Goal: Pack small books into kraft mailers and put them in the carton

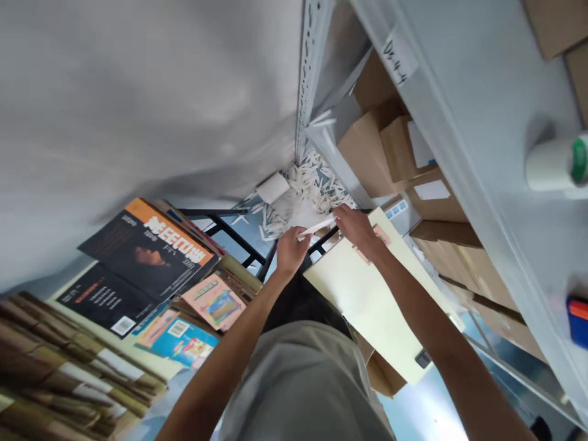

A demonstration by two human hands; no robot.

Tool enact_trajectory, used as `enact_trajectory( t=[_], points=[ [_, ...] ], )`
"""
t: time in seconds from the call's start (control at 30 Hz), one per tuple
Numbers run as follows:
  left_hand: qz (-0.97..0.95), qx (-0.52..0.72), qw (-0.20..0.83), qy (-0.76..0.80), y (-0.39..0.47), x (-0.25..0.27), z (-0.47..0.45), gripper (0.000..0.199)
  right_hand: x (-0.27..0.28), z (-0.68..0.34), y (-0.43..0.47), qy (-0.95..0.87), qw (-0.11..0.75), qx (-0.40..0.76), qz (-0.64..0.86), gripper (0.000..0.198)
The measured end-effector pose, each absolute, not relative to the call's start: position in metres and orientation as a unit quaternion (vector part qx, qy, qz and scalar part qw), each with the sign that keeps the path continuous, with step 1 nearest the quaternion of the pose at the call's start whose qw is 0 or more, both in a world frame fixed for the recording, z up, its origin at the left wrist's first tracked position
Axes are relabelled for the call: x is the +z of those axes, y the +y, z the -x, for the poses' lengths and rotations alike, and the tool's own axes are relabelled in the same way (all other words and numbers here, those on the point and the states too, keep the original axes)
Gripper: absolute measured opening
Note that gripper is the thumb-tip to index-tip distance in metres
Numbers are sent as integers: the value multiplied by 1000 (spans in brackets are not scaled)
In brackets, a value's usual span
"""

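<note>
A narrow white paper strip is stretched between my two hands, in front of my body. Its left end is pinched in my left hand, and its right end in my right hand. Just under my right forearm is a pale yellow board, on which a pink booklet lies partly covered by my hand. Beyond the hands, many white paper strips are heaped on the floor, with a white block-like item at their left.
Books and magazines are stacked on a surface at left, beside wrapped bundles. Black metal bars run ahead of me. Shelving with cardboard boxes stands at right, carrying a white roll. A grey-white sheet hangs at left.
</note>
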State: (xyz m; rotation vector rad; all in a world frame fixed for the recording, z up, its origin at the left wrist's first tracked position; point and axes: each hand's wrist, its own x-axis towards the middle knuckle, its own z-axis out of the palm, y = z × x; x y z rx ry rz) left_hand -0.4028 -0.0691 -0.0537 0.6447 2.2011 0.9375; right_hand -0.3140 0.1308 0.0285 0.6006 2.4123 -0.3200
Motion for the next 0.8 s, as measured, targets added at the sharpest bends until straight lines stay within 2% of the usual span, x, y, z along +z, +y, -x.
enact_trajectory(
  t=[0.3,0.47,0.63,0.8],
  points=[
    [-446,471,196,735,-100,105,407,8,175,256,114,962,148,-101,-205,27],
    [-525,499,134,676,-105,196,390,7,247,213,105,978,1,-117,-171,29],
    [-587,536,81,601,-113,270,334,22,321,138,87,968,-141,-125,-168,26],
    [-648,561,75,509,-112,309,237,34,366,23,63,955,-201,-99,-197,27]
  ],
)
